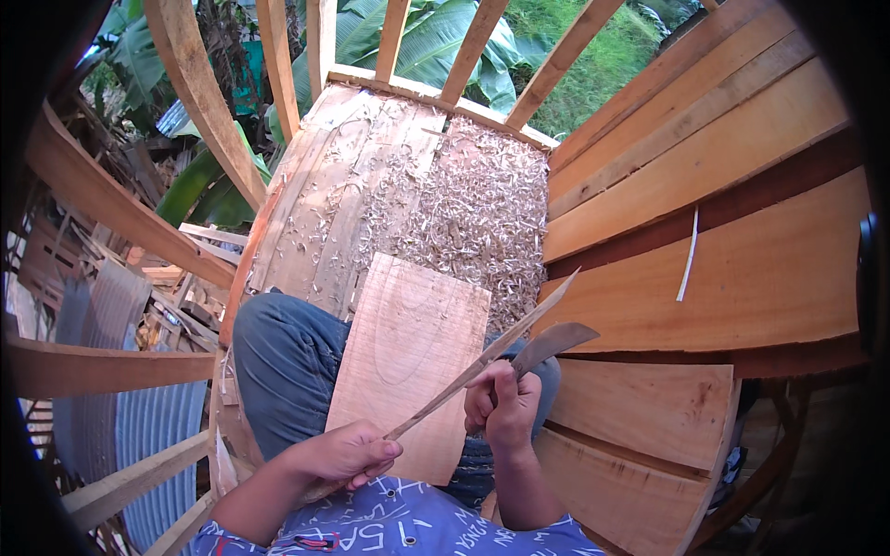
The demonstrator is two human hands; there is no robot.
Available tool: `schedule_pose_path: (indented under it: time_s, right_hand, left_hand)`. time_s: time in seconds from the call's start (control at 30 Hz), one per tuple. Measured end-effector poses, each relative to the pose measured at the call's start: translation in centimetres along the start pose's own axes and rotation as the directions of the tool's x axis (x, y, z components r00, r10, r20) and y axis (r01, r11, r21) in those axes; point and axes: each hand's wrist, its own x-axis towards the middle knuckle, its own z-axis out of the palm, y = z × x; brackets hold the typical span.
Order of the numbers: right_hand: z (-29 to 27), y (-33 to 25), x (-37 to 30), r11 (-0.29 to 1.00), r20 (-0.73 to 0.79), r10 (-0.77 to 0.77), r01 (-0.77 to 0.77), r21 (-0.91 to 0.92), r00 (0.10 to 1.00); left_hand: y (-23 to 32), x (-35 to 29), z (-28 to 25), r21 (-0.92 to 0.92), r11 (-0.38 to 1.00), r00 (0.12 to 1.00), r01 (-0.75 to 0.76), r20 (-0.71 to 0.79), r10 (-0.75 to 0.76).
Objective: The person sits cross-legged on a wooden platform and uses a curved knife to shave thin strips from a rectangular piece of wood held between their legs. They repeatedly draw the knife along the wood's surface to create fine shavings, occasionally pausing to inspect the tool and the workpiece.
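Thin wooden stick (482, 363) gripped at lower end by left hand (345, 456), fingers closed round it; stick slanted up toward right over lap. Curved knife (547, 345) clasped in right hand (503, 408), blade laid against stick near middle. Flat board (408, 347) rested on knees beneath. Wood shavings (473, 213) heaped on plank floor (306, 222) beyond; plank wall (742, 278) at right

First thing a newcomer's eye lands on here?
Bottom centre: the right hand grips a curved knife against a thin wooden strip that the left hand holds. Under them a flat board lies across the person's lap. Beyond it, a heap of wood shavings covers the plank floor.
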Motion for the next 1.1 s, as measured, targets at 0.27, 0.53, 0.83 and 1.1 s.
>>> schedule_pose_path:
  time_s: [0.27,0.53,0.83,1.1]
  right_hand:
    - [-1.9,-2.3,0.4,0.668,-0.024,-0.302,0.193,-0.719,0.953]
    - [-2.1,-4.1,1.0,0.328,0.086,-0.322,0.197,-0.924,0.943]
    - [-1.8,-4.1,1.5,0.278,0.09,-0.335,0.19,-0.942,0.938]
    - [-1.7,-3.2,2.3,0.202,0.078,-0.35,0.157,-0.967,0.934]
  left_hand:
    - [2.6,-0.4,1.4,0.375,0.926,0.937,-0.038,-0.31,0.163]
    - [3.5,-1.5,2.7,0.543,0.839,0.827,0.034,-0.487,0.281]
    - [2.3,-2.6,2.6,0.659,0.743,0.775,0.115,-0.528,0.348]
    - [2.2,-2.1,2.2,0.718,0.687,0.741,0.112,-0.521,0.424]
